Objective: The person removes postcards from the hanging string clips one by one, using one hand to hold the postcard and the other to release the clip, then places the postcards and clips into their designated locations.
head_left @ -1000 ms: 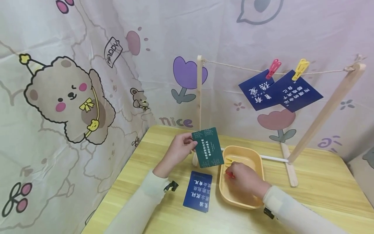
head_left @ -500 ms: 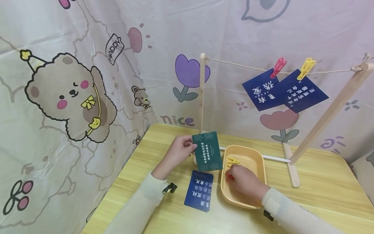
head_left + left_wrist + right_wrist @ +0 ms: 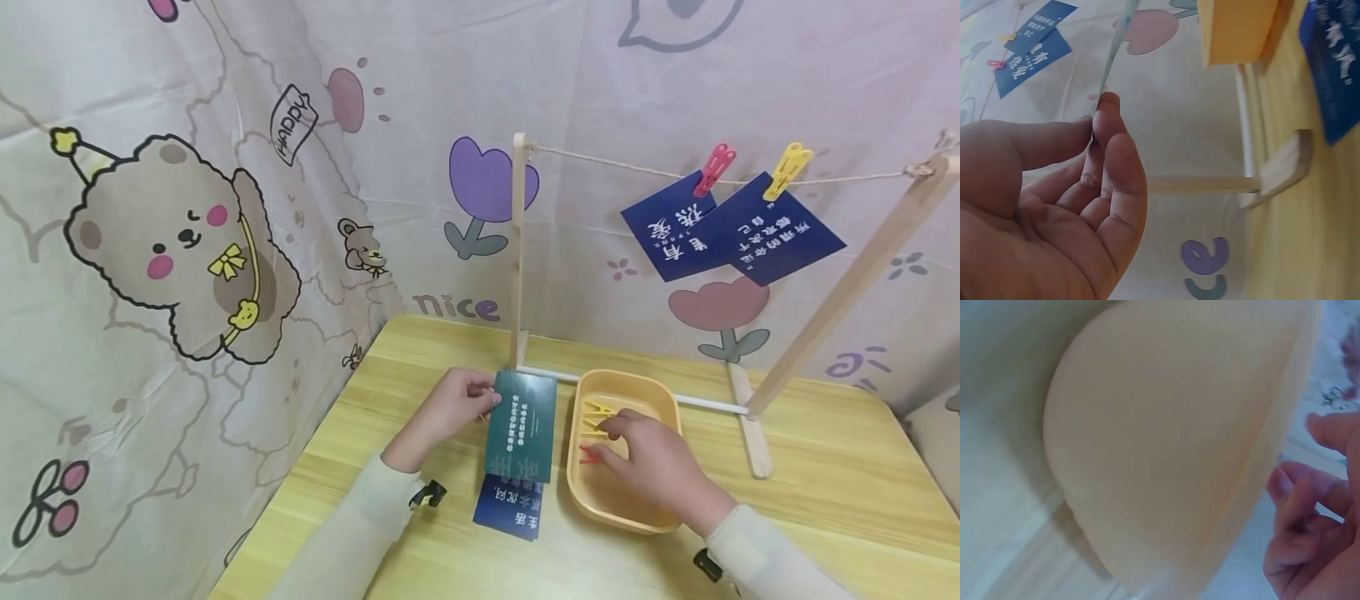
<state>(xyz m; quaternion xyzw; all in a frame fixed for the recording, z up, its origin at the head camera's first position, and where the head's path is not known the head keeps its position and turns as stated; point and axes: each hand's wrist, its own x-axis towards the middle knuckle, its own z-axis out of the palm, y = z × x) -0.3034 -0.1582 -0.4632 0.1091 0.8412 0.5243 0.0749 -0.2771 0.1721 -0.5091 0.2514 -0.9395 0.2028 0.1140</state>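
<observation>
Between thumb and fingers of my left hand (image 3: 455,410) is the edge of a green card (image 3: 521,429) with white writing. In the left wrist view this card (image 3: 1117,44) appears nearly edge-on in the pinch. The green card overlaps a stack of blue cards (image 3: 510,518) lying on the table. My right hand (image 3: 656,457) reaches into the yellow plastic basket (image 3: 660,392), thumb and forefinger apart. A red clothespin (image 3: 588,455) lies right by the thumb, and yellow clothespins (image 3: 597,409) are by the forefinger. In the right wrist view, the basket's side (image 3: 1172,437) hides the clothespins.
Behind the basket stands a wooden frame with a left post (image 3: 517,250), a right post (image 3: 847,292) and a string (image 3: 600,161) between them. Two blue cards (image 3: 787,242) hang there from a pink clothespin (image 3: 715,169) and a yellow clothespin (image 3: 787,171).
My left hand has lowered the green card so that it covers part of the blue stack. The right hand's fingers have come apart, leaving the red clothespin in the basket.
</observation>
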